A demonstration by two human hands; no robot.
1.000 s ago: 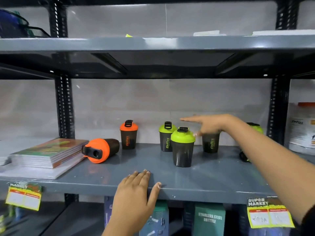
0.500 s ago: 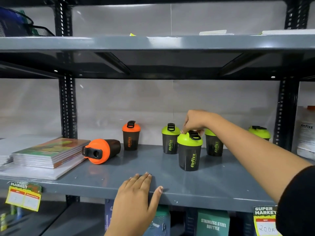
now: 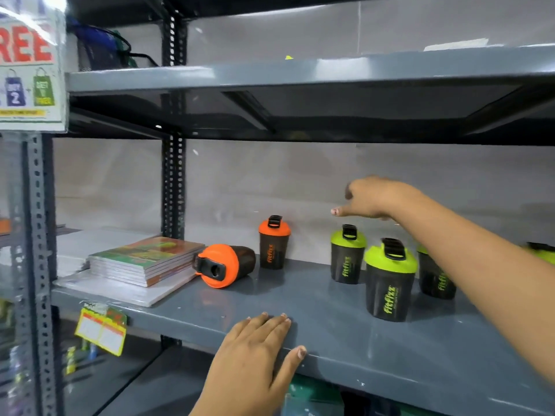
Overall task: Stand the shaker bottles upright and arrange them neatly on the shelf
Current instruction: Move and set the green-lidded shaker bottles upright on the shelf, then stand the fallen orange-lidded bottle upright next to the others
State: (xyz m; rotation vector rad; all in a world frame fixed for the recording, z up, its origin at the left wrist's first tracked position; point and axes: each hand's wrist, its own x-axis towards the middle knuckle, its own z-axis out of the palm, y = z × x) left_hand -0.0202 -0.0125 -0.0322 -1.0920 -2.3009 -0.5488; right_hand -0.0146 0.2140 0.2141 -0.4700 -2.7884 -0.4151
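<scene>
On the grey shelf (image 3: 330, 334) an orange-lidded shaker (image 3: 225, 265) lies on its side, lid toward me. Behind it a second orange-lidded shaker (image 3: 274, 243) stands upright. To the right stand three green-lidded shakers: one at the back (image 3: 347, 255), one nearer the front (image 3: 389, 280), and one (image 3: 432, 277) partly hidden by my right arm. Another green lid (image 3: 543, 255) shows at the far right edge. My right hand (image 3: 372, 198) hovers above the green-lidded shakers, fingers loose, holding nothing. My left hand (image 3: 255, 352) rests flat on the shelf's front edge.
A stack of books (image 3: 144, 259) lies on the shelf's left end, next to the fallen shaker. A black upright post (image 3: 172, 187) stands behind them. An upper shelf (image 3: 300, 73) hangs overhead. A yellow price tag (image 3: 100, 330) hangs off the front edge.
My right hand let go of the front green-lidded shaker's cap and rose up and leftward, empty. The view shifted left. My left hand stayed on the shelf edge.
</scene>
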